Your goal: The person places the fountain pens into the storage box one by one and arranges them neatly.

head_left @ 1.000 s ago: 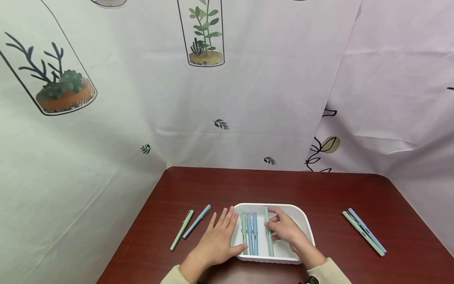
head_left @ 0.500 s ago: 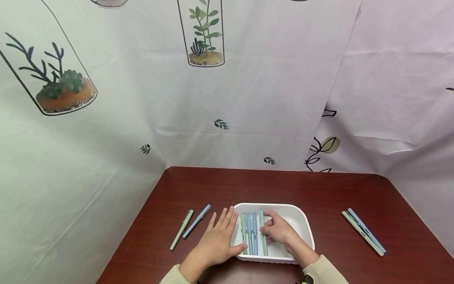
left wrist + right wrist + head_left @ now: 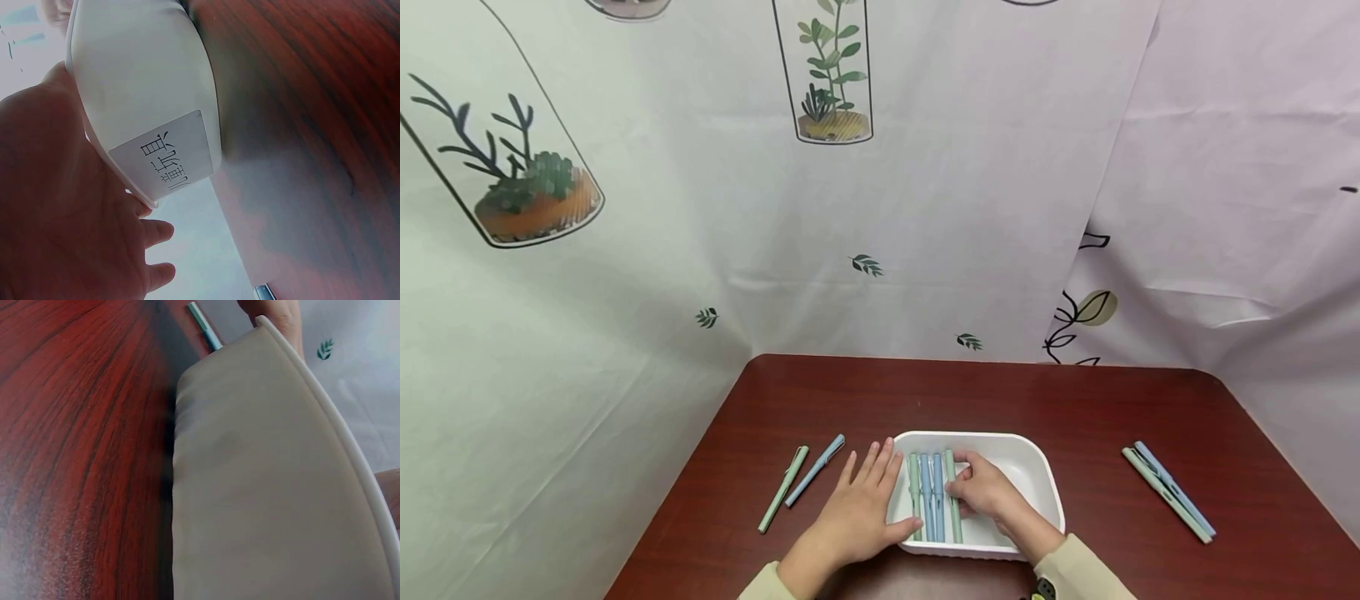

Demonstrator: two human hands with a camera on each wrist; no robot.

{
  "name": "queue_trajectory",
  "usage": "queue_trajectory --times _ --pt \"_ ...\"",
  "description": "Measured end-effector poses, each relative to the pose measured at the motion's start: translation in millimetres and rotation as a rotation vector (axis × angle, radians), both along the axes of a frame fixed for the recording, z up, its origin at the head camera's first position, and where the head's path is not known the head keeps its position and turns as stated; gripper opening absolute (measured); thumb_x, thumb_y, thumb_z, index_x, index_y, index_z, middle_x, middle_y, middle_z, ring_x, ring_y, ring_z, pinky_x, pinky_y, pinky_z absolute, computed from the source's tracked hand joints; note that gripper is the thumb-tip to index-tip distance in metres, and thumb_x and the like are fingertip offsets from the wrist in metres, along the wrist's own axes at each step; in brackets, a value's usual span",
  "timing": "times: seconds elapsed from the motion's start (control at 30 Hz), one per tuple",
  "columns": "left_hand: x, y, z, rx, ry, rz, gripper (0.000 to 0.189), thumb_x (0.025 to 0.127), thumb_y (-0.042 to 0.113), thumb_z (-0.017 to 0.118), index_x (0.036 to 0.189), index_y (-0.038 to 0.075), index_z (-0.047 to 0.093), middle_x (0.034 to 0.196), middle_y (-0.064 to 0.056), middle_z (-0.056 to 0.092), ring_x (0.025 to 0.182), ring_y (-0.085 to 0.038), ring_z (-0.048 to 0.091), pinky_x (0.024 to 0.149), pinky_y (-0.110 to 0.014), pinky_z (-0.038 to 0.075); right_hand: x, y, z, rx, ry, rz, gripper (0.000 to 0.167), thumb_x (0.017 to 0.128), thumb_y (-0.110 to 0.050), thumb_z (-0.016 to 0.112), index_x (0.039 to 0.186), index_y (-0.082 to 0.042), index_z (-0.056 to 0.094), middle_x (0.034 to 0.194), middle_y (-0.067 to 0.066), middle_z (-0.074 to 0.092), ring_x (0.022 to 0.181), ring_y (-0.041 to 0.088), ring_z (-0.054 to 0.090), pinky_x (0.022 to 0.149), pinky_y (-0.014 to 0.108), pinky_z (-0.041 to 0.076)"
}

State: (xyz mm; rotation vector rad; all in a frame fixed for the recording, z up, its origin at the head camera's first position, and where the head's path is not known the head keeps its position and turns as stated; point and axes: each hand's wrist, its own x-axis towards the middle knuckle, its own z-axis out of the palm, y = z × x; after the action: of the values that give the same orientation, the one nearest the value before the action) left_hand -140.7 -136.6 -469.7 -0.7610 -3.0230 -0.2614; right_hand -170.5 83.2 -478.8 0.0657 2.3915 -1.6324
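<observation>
A white plastic tray [image 3: 1030, 475] stands on the table with a row of pens inside. From the left these are a green pen [image 3: 913, 475], a blue pen [image 3: 927, 500], another blue pen [image 3: 938, 504] and a second green pen [image 3: 955, 521]. My right hand [image 3: 988, 492] pinches that second green pen between thumb and fingers, upright in line with the others. Spread and straight, the fingers of my left hand [image 3: 865, 504] rest along the tray's left rim. In the left wrist view the tray's side wall [image 3: 144, 75] bears a printed label [image 3: 165, 153].
Left of the tray, a green pen [image 3: 784, 490] and a blue pen [image 3: 815, 471] lie on the dark red table [image 3: 1030, 400]. A green pen [image 3: 1165, 493] and a blue pen [image 3: 1176, 490] lie side by side at the right. Patterned cloth [image 3: 925, 208] hangs behind.
My right hand has moved left inside the tray, bringing the green pen close beside the blue pens. My left hand has stayed on the rim.
</observation>
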Motion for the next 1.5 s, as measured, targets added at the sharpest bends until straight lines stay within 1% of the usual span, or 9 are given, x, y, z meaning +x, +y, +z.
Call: queue_trajectory --times 0.23,0.4,0.6,0.7,0.93,1.0,1.2,1.37,1.5 --pt "0.4 1.3 2.0 -0.006 -0.001 0.000 0.093 0.093 0.070 0.051 0.158 0.005 0.034 0.167 -0.014 0.022 0.154 -0.034 0.022 0.120 -0.060 0.020 -1.0 -0.8 -1.2 0.050 0.007 0.006 0.052 0.085 0.003 0.070 0.132 0.012 0.051 0.081 0.009 0.055 0.059 0.016 0.058 0.054 0.031 0.055" --pt "0.3 1.6 2.9 0.002 -0.004 0.003 0.092 0.093 0.068 0.054 0.158 0.005 0.034 0.167 -0.015 0.022 0.154 -0.035 0.022 0.120 -0.060 0.019 -1.6 -2.0 -1.2 0.091 0.019 0.000 0.053 0.085 0.001 0.071 0.133 0.011 0.051 0.082 0.009 0.055 0.061 0.016 0.059 0.055 0.031 0.055" --pt "-0.4 0.4 2.8 0.013 -0.017 0.010 0.092 0.093 0.066 0.055 0.158 0.004 0.033 0.168 -0.014 0.021 0.154 -0.035 0.021 0.120 -0.061 0.019 -2.1 -4.1 -3.1 0.192 0.070 0.020 0.054 0.083 -0.001 0.073 0.132 0.010 0.052 0.080 0.008 0.056 0.061 0.016 0.059 0.055 0.030 0.053" --pt "-0.7 0.0 2.9 0.014 -0.013 0.007 0.092 0.093 0.066 0.055 0.158 0.004 0.033 0.168 -0.015 0.021 0.154 -0.035 0.021 0.120 -0.061 0.018 -2.7 -4.4 -2.7 0.235 0.076 0.028 0.054 0.084 -0.002 0.074 0.133 0.009 0.052 0.078 0.008 0.057 0.058 0.016 0.059 0.054 0.029 0.053" --pt "-1.5 1.1 3.1 0.010 -0.015 0.008 0.092 0.093 0.066 0.055 0.158 0.005 0.034 0.167 -0.015 0.022 0.154 -0.035 0.022 0.121 -0.060 0.019 -2.1 -2.4 -0.9 0.232 0.041 0.023 0.054 0.086 -0.003 0.072 0.135 0.008 0.051 0.076 0.008 0.057 0.054 0.016 0.060 0.052 0.029 0.052" --pt "-1.3 1.5 3.1 0.012 -0.021 0.007 0.092 0.093 0.066 0.055 0.158 0.005 0.034 0.167 -0.015 0.022 0.154 -0.035 0.022 0.121 -0.060 0.019 -0.4 -1.3 0.4 0.237 0.053 0.030 0.054 0.086 -0.003 0.072 0.135 0.008 0.051 0.075 0.007 0.057 0.053 0.015 0.059 0.053 0.029 0.050" --pt "-0.8 2.0 3.1 -0.002 -0.020 0.008 0.093 0.093 0.068 0.054 0.158 0.005 0.034 0.168 -0.014 0.022 0.154 -0.034 0.021 0.121 -0.059 0.019 3.4 5.7 7.7 0.244 0.142 0.027 0.055 0.082 -0.004 0.073 0.132 0.009 0.053 0.072 0.002 0.059 0.052 0.014 0.055 0.057 0.028 0.043" --pt "-0.7 2.4 3.2 0.006 -0.027 0.010 0.093 0.093 0.067 0.055 0.158 0.004 0.033 0.168 -0.014 0.022 0.154 -0.034 0.021 0.121 -0.059 0.018 6.0 15.3 17.0 0.266 0.183 0.029 0.052 0.082 -0.006 0.074 0.129 0.007 0.057 0.080 0.001 0.059 0.058 0.012 0.057 0.056 0.028 0.045" --pt "-0.3 2.6 3.5 0.012 -0.030 0.013 0.092 0.093 0.066 0.056 0.158 0.004 0.033 0.168 -0.014 0.021 0.154 -0.034 0.020 0.121 -0.060 0.018 8.9 25.3 25.3 0.322 0.217 0.027 0.048 0.084 -0.009 0.074 0.128 0.002 0.060 0.088 0.001 0.064 0.069 0.013 0.059 0.062 0.031 0.048"
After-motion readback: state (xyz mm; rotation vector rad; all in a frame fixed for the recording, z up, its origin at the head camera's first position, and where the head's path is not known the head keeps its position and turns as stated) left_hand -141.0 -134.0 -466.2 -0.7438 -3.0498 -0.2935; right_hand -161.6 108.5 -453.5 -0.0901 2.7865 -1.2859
